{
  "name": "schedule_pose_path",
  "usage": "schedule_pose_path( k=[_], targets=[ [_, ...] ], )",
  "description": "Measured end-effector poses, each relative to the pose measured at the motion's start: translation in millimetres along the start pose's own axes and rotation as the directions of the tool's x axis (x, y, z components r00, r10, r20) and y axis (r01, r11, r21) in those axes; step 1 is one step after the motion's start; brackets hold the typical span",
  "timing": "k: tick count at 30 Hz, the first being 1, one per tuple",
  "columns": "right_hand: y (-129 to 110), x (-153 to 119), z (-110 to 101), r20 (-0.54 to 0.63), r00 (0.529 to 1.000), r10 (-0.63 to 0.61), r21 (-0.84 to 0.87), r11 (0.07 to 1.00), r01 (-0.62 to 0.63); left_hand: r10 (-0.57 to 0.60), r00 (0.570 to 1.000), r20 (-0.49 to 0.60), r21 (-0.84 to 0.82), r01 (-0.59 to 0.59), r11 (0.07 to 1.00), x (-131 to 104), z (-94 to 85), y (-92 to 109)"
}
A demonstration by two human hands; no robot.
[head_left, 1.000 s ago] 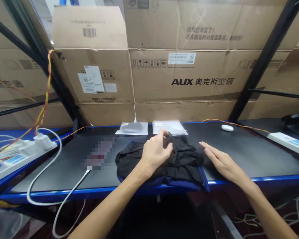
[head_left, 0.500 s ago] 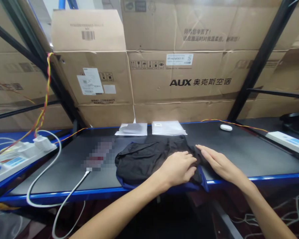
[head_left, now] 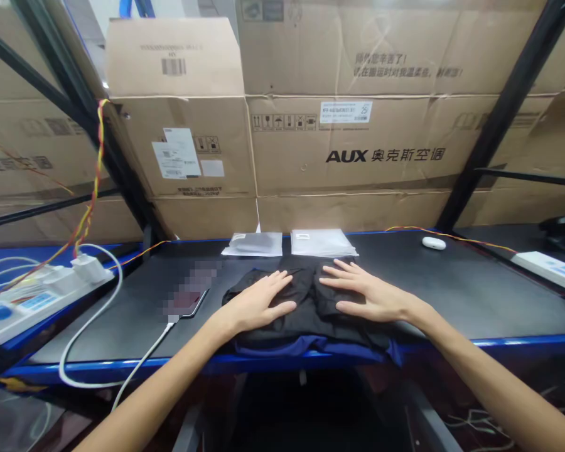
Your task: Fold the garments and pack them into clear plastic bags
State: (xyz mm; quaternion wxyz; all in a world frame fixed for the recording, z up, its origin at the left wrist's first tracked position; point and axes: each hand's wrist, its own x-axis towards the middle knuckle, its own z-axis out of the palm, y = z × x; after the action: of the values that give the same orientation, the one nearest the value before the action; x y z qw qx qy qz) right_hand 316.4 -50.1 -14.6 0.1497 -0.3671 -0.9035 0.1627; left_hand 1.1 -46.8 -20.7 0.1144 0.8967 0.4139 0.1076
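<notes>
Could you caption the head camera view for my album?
Left hand and right hand spread on black cloth, two pale packets beyond.

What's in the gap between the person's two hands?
In the head view, just black cloth shows there; the left hand and the right hand rest on it, fingers spread.
</notes>
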Motion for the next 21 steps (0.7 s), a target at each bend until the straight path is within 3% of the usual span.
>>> schedule_pose_path(
  k=[3, 7, 13, 17, 21],
  targets=[
    [2, 2, 4, 0.044, 0.999, -0.002, -0.036, 0.999, 0.004, -0.012, 0.999, 0.033, 0.006, 0.012, 1.0, -6, 2.0, -7],
    [5, -1, 8, 0.004, 1.0, 0.0, -0.041, 0.999, 0.001, -0.011, 1.0, 0.024, 0.012, 0.011, 1.0, 3, -2.6, -10],
    [8, -2, 11, -0.01, 1.0, 0.002, -0.06, 0.998, -0.002, 0.065, 0.997, -0.03, 0.074, -0.063, 0.995, 57, -9.1, -24],
    [8, -2, 12, -0.018, 1.0, 0.0, -0.048, 0.999, -0.001, 0.145, 0.989, -0.011, 0.133, -0.143, 0.981, 91, 3.1, -31],
    [8, -2, 12, -0.024, 1.0, 0.0, -0.025, 1.0, -0.001, 0.132, 0.991, -0.02, 0.161, -0.127, 0.979, 109, 14.8, -35]
  ],
)
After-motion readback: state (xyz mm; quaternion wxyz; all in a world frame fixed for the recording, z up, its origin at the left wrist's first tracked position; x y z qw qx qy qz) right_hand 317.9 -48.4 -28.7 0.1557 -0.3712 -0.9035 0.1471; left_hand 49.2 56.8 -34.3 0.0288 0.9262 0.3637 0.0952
